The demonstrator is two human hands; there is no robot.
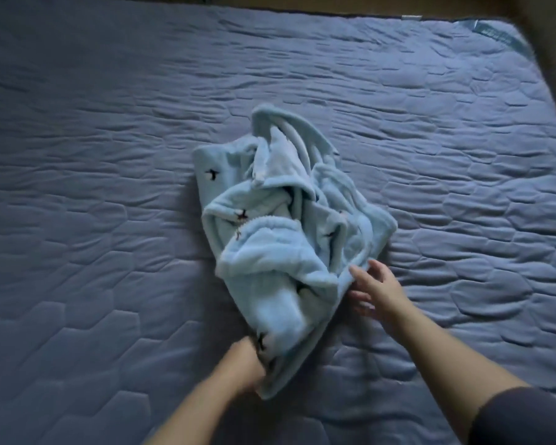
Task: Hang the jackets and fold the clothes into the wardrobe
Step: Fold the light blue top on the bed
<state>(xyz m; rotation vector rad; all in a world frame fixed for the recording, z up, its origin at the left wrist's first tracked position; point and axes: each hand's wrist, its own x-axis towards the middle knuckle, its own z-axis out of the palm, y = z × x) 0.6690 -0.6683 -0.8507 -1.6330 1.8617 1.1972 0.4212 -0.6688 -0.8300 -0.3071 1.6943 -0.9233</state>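
Left hand (247,364) grips fleece garment (286,226); right hand (376,290) spread at its edge.

quilted blue bed (109,155), crumpled fleece garment (280,252)

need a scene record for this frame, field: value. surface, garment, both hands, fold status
surface: quilted blue-grey bed cover
garment: light blue fleece garment with small dark motifs, crumpled in a heap on the bed cover
left grip: holds the garment's near corner, fingers tucked into the fabric
right grip: fingers spread and straight, tips at the garment's right edge
arm: dark sleeve on the right arm, left forearm bare
fold status: not yet folded
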